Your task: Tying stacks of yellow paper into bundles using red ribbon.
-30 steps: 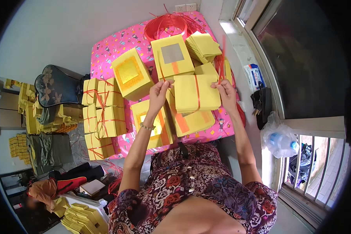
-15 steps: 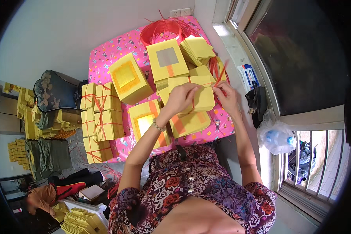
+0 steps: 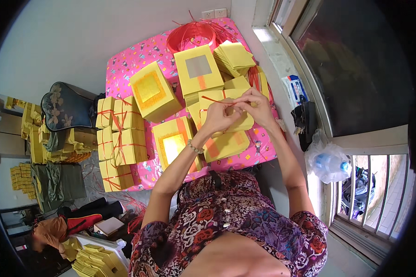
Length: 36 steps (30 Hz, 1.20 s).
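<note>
- Two hands up over yellow paper bundle (image 3: pixel 226 115), mid-table on pink patterned cloth (image 3: pixel 125 69).
- Left hand (image 3: pixel 217 117): fingers curled, pinching red string (image 3: pixel 213 99) at top of bundle; beaded bracelet (image 3: pixel 195 147) on wrist.
- Right hand (image 3: pixel 259 105): fingers pinched on same string, just beside left hand, fingertips nearly touching.
- String runs across bundle's upper face; bundle sits on further yellow stacks, touching them.
- Yellow block with orange stripe (image 3: pixel 225 145) lies just below bundle, near table's front edge.
- Yellow box with gold square (image 3: pixel 153 91) upper left of hands; box with grey square (image 3: pixel 198 69) behind hands; third box with bright gold face (image 3: pixel 174 145) under left forearm.
- Loose fan of yellow sheets (image 3: pixel 235 56) at far right corner of table.
- Red string coil (image 3: pixel 192 37) at far edge, by wall socket (image 3: pixel 214 13).
- Tied yellow bundles (image 3: pixel 118 138) stacked at table's left edge, crossed with red string.
- Dark floral cushion (image 3: pixel 64 108) left of table; more yellow stacks (image 3: pixel 94 261) on floor bottom left.
- Clear plastic bag (image 3: pixel 327 161) on right sill by window.
</note>
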{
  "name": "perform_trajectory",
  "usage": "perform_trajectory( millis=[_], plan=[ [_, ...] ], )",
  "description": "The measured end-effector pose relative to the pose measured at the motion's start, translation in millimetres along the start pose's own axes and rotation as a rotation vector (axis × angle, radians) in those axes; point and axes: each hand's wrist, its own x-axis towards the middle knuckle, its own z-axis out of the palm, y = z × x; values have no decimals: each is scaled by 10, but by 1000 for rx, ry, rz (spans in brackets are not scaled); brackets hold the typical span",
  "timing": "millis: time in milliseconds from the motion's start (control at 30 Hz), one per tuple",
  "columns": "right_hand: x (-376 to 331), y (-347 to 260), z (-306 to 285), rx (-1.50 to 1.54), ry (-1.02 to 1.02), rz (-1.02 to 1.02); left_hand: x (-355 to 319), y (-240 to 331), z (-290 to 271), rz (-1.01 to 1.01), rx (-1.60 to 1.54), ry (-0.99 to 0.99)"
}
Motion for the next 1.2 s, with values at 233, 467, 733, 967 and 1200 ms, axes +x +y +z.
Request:
perform_trajectory(
  millis=[233,467,733,967,1200],
  plan=[
    [29,-68,64,-113,24,-23,120,-76,-101,-56,-67,-58],
    [-82,-241,4,-205,126,18,283,11,-349,-61,-74,-394],
    [-269,-216,187,-139,99,45,264,-123,-373,84,-215,-420],
    [23,181,-50,2,43,71,73,-114,-222,690,506,83],
    [182,51,-90,-179,-161,-87,66,-217,-195,812,502,172]
  ],
)
